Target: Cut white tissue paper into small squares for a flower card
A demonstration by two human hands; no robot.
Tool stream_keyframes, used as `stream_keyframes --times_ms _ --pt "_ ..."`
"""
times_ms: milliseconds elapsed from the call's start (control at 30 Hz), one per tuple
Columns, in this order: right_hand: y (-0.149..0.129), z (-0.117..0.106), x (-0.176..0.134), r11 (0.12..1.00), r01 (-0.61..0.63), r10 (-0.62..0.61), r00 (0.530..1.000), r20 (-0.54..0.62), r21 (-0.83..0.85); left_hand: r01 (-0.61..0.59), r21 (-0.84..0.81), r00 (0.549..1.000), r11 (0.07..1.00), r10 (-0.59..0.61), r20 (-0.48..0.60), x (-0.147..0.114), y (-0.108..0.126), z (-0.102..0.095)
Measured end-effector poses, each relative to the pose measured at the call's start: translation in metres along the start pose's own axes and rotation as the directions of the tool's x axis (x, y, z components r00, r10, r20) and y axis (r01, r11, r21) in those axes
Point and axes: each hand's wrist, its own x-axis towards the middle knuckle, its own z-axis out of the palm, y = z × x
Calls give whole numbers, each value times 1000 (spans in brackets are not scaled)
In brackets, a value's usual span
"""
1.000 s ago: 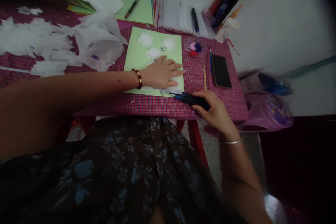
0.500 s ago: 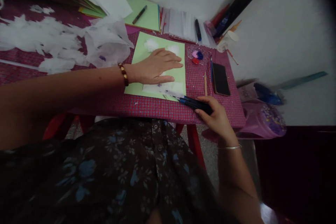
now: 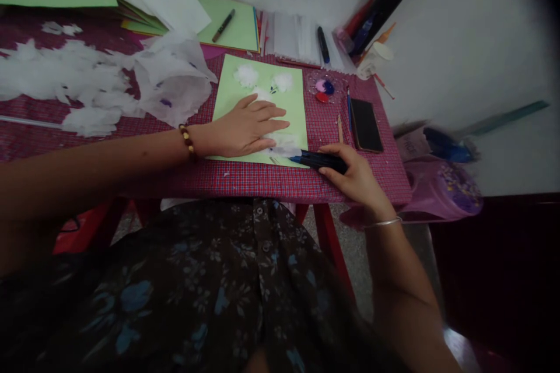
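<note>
A light green sheet (image 3: 296,106) is laid on the checked tablecloth (image 3: 196,178), its long axis seemingly running away from the near edge. On its near right part a thin white strip (image 3: 286,144) is seen. From the right hand (image 3: 356,178) the strip lies to the left, and the dark tool (image 3: 321,160) is pointed sideways at it, blue tip at its edge. The left hand (image 3: 245,128) is nearer — open, palm down over the sheet, thumb beside the strip. The right hand is closed round the tool; whether one piece or several are gripped cannot be told. The sheet is dotted with fluffy white tufts (image 3: 245,76) and small dark marks (image 3: 273,90), one tuft being partly hidden by the left hand. Farther right, a paint dish (image 3: 324,91), a pencil (image 3: 340,128) and a phone (image 3: 366,125) are placed; to the left, white scraps (image 3: 87,76) are heaped.
</note>
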Motion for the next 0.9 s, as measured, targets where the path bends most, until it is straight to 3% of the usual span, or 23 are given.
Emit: stream_keyframes --times_ms 133,233,367,433,533,633,833,900 --pt "6 -9 -8 999 -5 4 1000 -9 -41 -7 -50 999 999 5 -36 13 -1 4" --pt "11 -17 -16 997 -28 26 999 -25 -78 165 -61 983 984 -170 -74 7 -1 -4" --pt "13 -20 -20 995 -32 27 998 -50 -97 540 -88 838 837 -544 -38 -21 5 -24" --pt "13 -17 -18 996 -38 33 997 -64 -76 621 -78 783 780 -622 17 -38 9 -31" --pt "12 -12 -13 999 -35 33 998 -63 -32 674 -50 738 737 -672 60 -53 12 -31" --pt "10 -8 -7 1000 -9 7 999 -50 -29 667 -52 745 743 -666 40 -52 13 -20" --pt "10 -5 -6 999 7 -9 999 -37 -35 538 -185 842 823 -537 59 -36 9 -8" --pt "11 -4 -7 999 7 -9 999 -39 -32 547 -224 833 807 -550 52 -36 11 -11"
